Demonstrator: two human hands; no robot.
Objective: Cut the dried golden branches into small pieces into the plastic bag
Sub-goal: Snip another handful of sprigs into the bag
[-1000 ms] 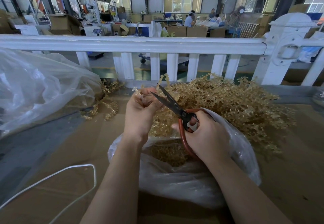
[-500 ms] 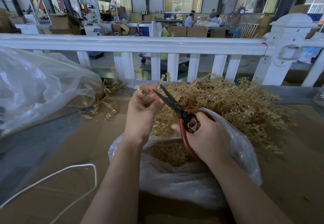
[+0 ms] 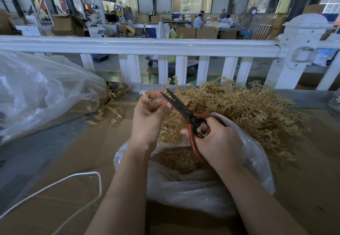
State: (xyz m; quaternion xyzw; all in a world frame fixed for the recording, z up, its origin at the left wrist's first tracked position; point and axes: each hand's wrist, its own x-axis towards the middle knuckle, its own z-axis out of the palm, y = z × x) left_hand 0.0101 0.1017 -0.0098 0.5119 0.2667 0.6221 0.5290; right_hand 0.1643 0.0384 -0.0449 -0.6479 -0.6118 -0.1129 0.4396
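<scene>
— What are the two hands doing?

— The left hand [image 3: 150, 114] is raised with its fingers curled round a thin golden sprig [image 3: 170, 84], whose tip pokes up just past the fingertips. The right hand [image 3: 217, 142] grips the red handles of the scissors [image 3: 181, 109], thumb and fingers wrapped round the loops. The dark blades point up and away from that hand toward the left hand's fingertips.

— Are the blades closed on the sprig?

— They look nearly together, the tips just beside the left fingers, but from this angle I cannot tell whether they touch the stem.

— And the rest of the branches?

— The pile of dried golden branches [image 3: 244, 111] lies beyond and to the outer side of the right hand, spread over the brown table [image 3: 303, 170]. The plastic bag [image 3: 193, 188] sits open directly below both hands, against the wrists, with cut golden pieces [image 3: 176, 159] heaped inside under the left wrist.

— Anything else near?

— A larger clear bag [image 3: 42, 89] lies well out from the left hand, a few loose sprigs [image 3: 114, 111] between it and that hand. A white cord [image 3: 73, 181] loops on the table beside the left forearm. A white railing [image 3: 139, 46] runs across beyond the fingertips.
</scene>
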